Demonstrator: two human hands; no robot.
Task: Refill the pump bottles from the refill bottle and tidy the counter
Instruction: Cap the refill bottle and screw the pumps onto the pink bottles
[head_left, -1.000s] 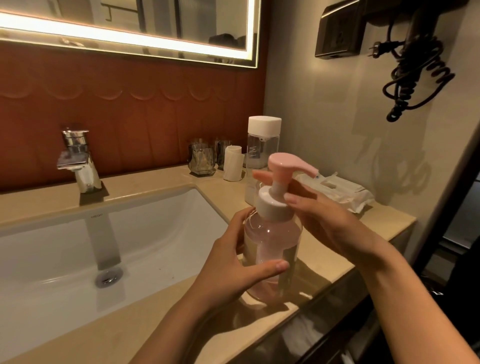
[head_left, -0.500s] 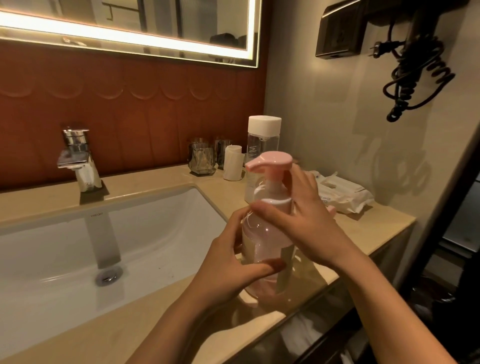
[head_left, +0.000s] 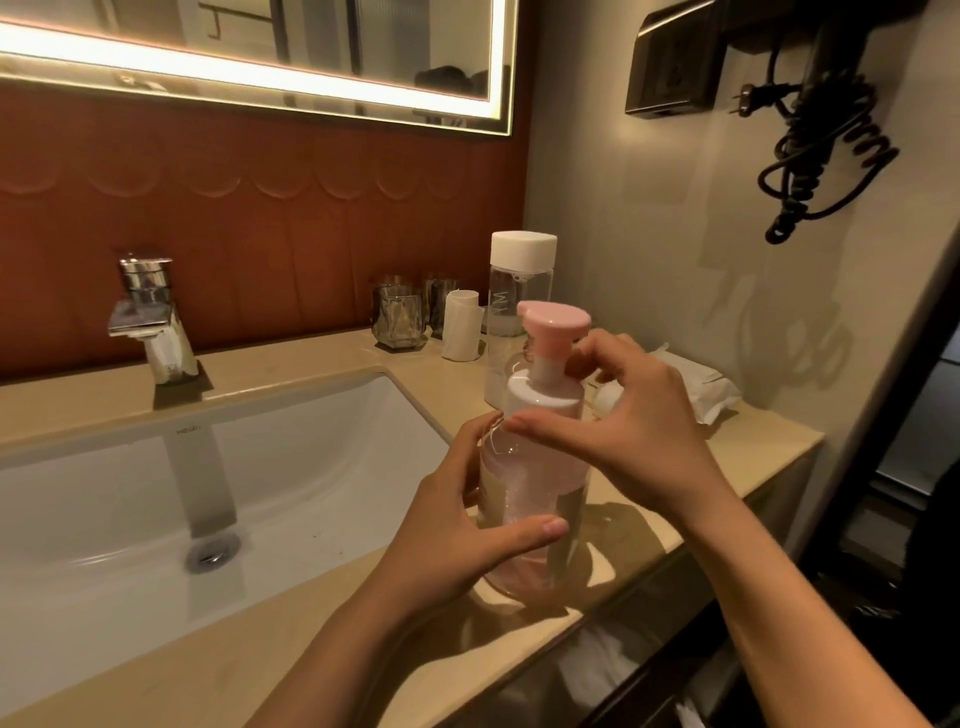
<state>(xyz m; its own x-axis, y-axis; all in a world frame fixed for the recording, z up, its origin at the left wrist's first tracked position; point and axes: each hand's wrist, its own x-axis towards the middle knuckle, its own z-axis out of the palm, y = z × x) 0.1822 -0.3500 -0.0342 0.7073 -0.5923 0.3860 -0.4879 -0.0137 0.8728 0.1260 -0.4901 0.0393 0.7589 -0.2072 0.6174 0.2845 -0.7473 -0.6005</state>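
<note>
Pump bottle (head_left: 535, 467) upright on counter (head_left: 753, 447) beside sink (head_left: 156, 493), body gripped in left hand (head_left: 457, 551) to brace it, white collar (head_left: 540, 400) pinched by right hand (head_left: 639, 431), likely for twisting the pump head; refill bottle (head_left: 519, 291) capped behind.

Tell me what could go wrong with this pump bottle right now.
1. The pump bottle sits near the front edge of the counter; a hard twist by the right hand on its collar could tip it off if the left hand slips.
2. It holds pink liquid; opening it tilted could spill some.
</note>
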